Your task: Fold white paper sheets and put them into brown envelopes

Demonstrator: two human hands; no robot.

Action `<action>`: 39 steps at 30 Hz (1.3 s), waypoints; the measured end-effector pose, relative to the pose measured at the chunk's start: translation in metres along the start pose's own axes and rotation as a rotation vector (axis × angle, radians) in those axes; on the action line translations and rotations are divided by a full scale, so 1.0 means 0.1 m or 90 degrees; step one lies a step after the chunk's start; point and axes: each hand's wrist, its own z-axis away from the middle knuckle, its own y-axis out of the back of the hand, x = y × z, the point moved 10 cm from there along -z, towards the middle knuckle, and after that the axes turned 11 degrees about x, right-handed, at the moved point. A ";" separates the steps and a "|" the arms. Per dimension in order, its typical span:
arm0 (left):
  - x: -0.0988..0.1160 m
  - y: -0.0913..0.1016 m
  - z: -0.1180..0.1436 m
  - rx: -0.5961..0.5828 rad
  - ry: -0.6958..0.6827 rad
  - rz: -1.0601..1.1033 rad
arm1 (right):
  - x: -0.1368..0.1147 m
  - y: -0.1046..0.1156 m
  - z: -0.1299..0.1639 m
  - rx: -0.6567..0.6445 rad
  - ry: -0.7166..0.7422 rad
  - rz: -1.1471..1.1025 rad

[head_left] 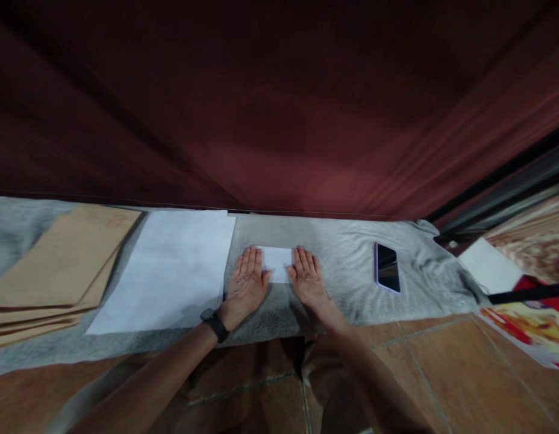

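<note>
1. On the grey cloth (pixel 343 265), centre: folded white paper (pixel 277 260), pinned flat.
2. Left hand (pixel 246 284) at its 9 o'clock edge, right hand (pixel 309 278) at 3 o'clock; both flat, fingers spread, grasping nothing, apparently pressing the fold.
3. Phone (pixel 387 267) farther toward 3 o'clock, well apart.

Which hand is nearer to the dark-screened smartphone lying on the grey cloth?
Right. The right hand lies flat just left of the smartphone; the left hand is farther left, beyond the small white folded paper.

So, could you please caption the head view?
Both hands, left hand and right hand, press a small folded white paper on grey cloth.
</note>
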 end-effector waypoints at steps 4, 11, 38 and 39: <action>0.00 0.01 0.00 0.008 0.004 0.002 | 0.10 0.04 0.00 0.019 -0.021 -0.006; 0.01 -0.01 0.00 -0.009 -0.005 -0.011 | -0.30 0.08 -0.10 0.008 0.022 -0.070; -0.02 -0.01 0.02 -0.001 -0.044 -0.055 | -0.08 -0.02 0.05 -0.021 0.036 0.014; -0.02 -0.01 0.02 0.004 -0.045 -0.058 | -0.06 -0.02 0.06 -0.024 0.035 0.014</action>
